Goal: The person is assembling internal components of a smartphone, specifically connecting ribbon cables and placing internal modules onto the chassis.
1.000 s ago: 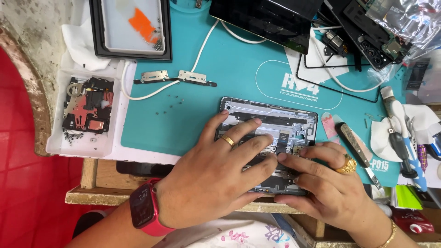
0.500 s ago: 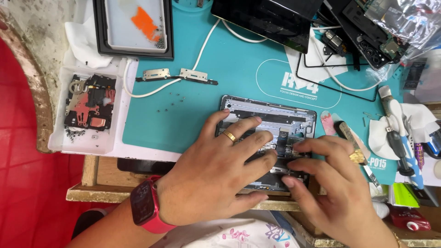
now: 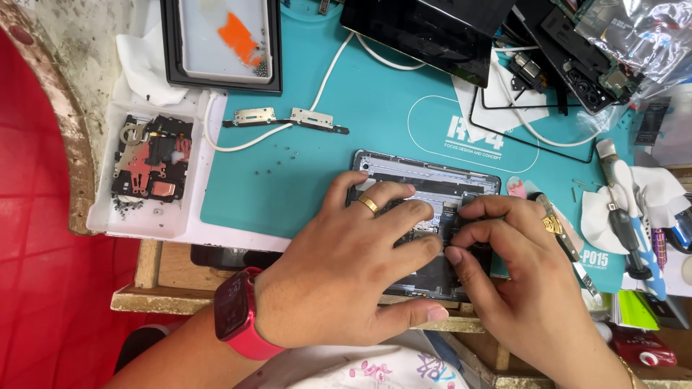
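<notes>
Your right hand has slid in from the lower right since a second ago, and its thumb and forefinger are now pinched together on something tiny at the middle of the opened phone (too small for me to say what, maybe a connector or screw). Your left hand hasn't budged, fingers spread flat and pressing the phone down, not clamped on anything. I'd read that as you going from steadying to actual fine work on the internals. The phone sits at the near edge of the teal mat, right at the counter's front edge, so there's not much room toward you. To the right it's tight too: tweezers and screwdrivers lie just beside your right hand. The left has open mat, with loose screws scattered on it and the white parts tray further out.
</notes>
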